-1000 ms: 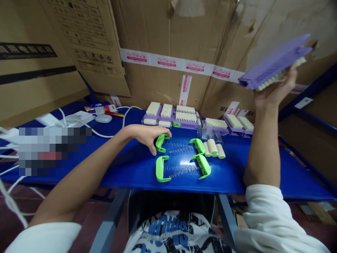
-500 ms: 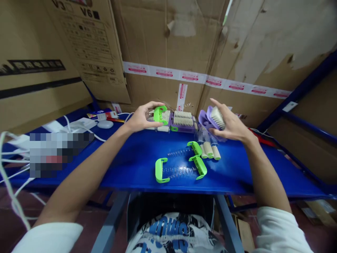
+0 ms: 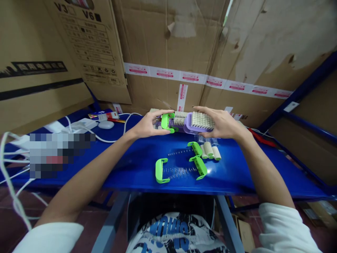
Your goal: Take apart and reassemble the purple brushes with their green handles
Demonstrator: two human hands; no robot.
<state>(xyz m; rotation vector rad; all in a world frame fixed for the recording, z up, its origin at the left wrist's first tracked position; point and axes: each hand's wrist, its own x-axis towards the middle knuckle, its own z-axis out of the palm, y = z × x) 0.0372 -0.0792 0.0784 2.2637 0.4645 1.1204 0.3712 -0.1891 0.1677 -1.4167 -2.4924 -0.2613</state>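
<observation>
Your left hand (image 3: 147,125) is pinching a green end piece (image 3: 164,123) and your right hand (image 3: 225,123) is gripping a purple brush (image 3: 202,121), unjoined, toward the desk's (image 3: 231,172) back edge. Nearer its front edge, three loose green pieces (image 3: 158,171) are lying with springs (image 3: 181,171), attached to no brush.

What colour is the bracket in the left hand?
Bright green; the bracket shows best in the head view.

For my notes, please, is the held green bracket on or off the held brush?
Off: a gap separates the green bracket from the purple brush.
</observation>
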